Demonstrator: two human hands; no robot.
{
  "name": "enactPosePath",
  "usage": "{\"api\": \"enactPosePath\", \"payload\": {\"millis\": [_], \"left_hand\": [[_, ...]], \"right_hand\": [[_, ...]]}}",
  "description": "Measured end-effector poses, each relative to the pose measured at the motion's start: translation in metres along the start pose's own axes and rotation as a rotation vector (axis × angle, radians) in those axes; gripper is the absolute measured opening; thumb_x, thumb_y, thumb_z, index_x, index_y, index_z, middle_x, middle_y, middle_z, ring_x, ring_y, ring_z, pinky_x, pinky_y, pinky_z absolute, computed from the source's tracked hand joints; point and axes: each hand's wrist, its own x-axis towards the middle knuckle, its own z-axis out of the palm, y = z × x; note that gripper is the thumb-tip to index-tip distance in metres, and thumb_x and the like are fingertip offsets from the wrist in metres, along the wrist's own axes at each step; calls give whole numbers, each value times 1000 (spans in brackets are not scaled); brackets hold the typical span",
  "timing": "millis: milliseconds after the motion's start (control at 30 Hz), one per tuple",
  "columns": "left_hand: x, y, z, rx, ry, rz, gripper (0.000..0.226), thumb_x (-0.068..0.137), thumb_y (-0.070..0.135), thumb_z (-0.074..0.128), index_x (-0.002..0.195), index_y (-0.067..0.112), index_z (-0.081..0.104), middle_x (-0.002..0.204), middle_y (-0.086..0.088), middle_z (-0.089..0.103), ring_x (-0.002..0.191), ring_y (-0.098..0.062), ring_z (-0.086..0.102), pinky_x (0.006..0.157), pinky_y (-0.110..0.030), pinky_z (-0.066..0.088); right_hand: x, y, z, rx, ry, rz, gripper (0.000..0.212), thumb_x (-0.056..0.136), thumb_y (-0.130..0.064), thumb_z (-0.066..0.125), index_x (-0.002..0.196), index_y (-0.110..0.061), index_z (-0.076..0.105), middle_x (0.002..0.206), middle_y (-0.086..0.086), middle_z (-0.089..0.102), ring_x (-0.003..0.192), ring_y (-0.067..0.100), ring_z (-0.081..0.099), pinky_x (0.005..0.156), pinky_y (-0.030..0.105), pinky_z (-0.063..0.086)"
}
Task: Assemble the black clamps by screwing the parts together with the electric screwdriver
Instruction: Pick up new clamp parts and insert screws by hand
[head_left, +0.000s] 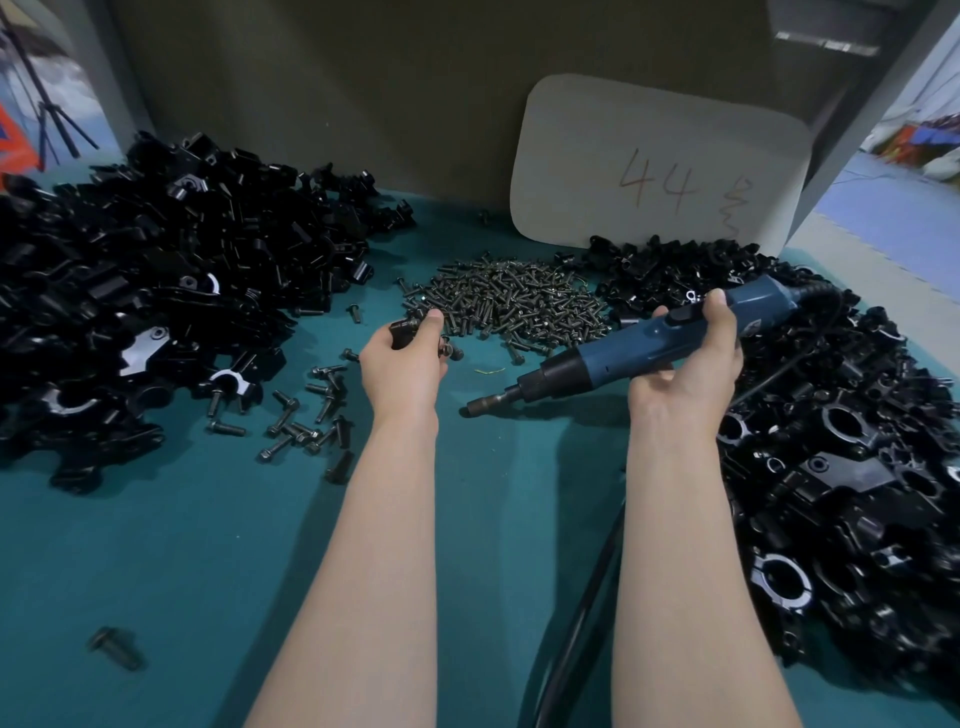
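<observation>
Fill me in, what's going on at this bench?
A person is mid-assembly. The right hand grips the electric screwdriver, its bit pointing left, low over the teal table, not on any part. The left hand pinches a small dark piece at the edge of the screw pile. Loose clamp parts are heaped on both sides.

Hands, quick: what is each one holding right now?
Left hand: gripping a small black part beside the screw pile.
Right hand: gripping the blue electric screwdriver.
</observation>
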Motion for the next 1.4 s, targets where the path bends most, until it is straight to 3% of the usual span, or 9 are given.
{"api": "enactPosePath", "payload": {"millis": [200,300,467,600,767,933,1100,1300,1400], "left_hand": [[0,-1,0,5,1,5,18,90,27,67,79,17,57,88,-6,65,84,-20,66,75,-25,55],[0,-1,0,13,1,4,19,91,27,67,79,17,56,88,-6,65,85,-21,66,75,-26,54],[0,0,0,14,1,4,19,90,27,67,78,17,57,91,-8,65,86,-21,66,74,-25,54],[0,-1,-1,31,-1,12,21,89,26,69,74,17,57,79,-4,64,80,-21,65,74,-28,56],[-1,-2,2,83,-1,27,26,88,28,70,70,16,55,70,-2,60,73,-22,59,90,-45,55],[-2,-3,2,98,-10,37,27,87,30,71,70,16,55,70,-2,61,75,-25,62,90,-47,55],[-2,-4,3,122,-8,53,29,87,29,71,67,15,55,66,1,60,71,-23,59,89,-46,55],[0,-5,3,133,28,69,30,87,31,70,67,15,55,69,-1,59,74,-24,59,89,-47,55],[-1,-7,5,128,53,89,28,88,32,70,68,17,56,71,0,59,79,-26,61,89,-46,54]], "right_hand": [[-1,3,1,-142,23,-33,15,89,-23,66,95,-13,57,84,0,63,73,14,64,64,24,53],[-1,4,-1,-257,22,24,15,87,-23,69,92,-14,58,88,-1,64,75,12,64,63,24,53],[-1,6,5,-162,-35,155,45,89,-37,64,125,-16,46,105,8,60,88,23,65,82,39,56],[-5,6,7,-144,33,94,29,90,-33,65,104,-12,51,104,9,58,95,24,64,87,35,55],[-6,-1,9,7,76,21,23,89,-30,67,95,-14,50,92,4,57,75,14,63,67,24,55],[-14,5,14,10,63,31,23,90,-31,66,94,-15,50,89,3,56,70,12,62,55,20,52],[-19,10,18,24,35,29,24,90,-31,65,96,-15,49,91,3,57,62,7,64,55,20,52],[-22,14,21,0,10,-1,23,91,-30,63,99,-15,47,108,7,56,79,12,65,69,23,56],[-26,17,24,-7,-13,-54,27,93,-28,61,109,-13,45,101,4,56,70,5,66,64,18,54]]}}
